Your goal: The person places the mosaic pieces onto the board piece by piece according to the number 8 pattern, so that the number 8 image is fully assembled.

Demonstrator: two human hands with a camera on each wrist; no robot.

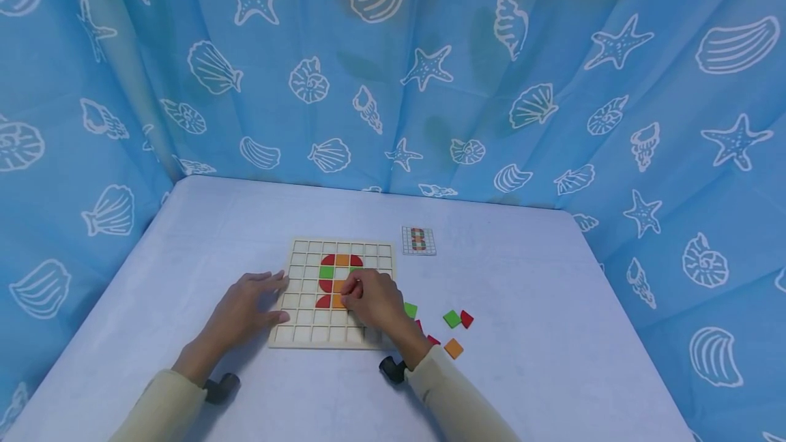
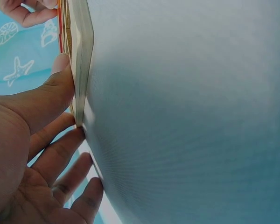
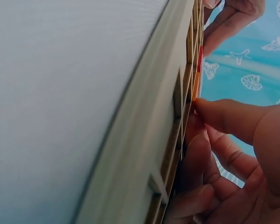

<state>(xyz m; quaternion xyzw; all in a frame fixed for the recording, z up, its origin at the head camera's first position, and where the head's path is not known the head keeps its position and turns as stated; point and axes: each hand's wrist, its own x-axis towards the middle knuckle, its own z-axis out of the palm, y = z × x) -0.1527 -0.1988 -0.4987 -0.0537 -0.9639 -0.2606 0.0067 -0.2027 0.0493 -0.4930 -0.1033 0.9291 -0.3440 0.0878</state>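
Observation:
A pale wooden grid board (image 1: 301, 335) lies on the table with red, orange and green tiles set in its middle cells. My left hand (image 1: 242, 305) rests at the board's left edge, thumb and fingers spread. In the left wrist view the thumb (image 2: 60, 70) lies along the frame. Over the board's right half, my right hand (image 1: 377, 302) pinches a small tile, mostly hidden by the fingertips, beside the lowest orange tile (image 1: 337, 301). The right wrist view shows that thumb (image 3: 214, 109) right at the end of an orange tile (image 3: 196, 86) in the grid.
Right of the board lie loose green tiles (image 1: 452, 318), red rounded tiles (image 1: 467, 319) and an orange tile (image 1: 454, 348), some partly behind the right wrist. A small printed pattern card (image 1: 419, 240) sits beyond the board's far right corner. A blue curtain (image 1: 393, 87) surrounds the white table (image 1: 528, 278).

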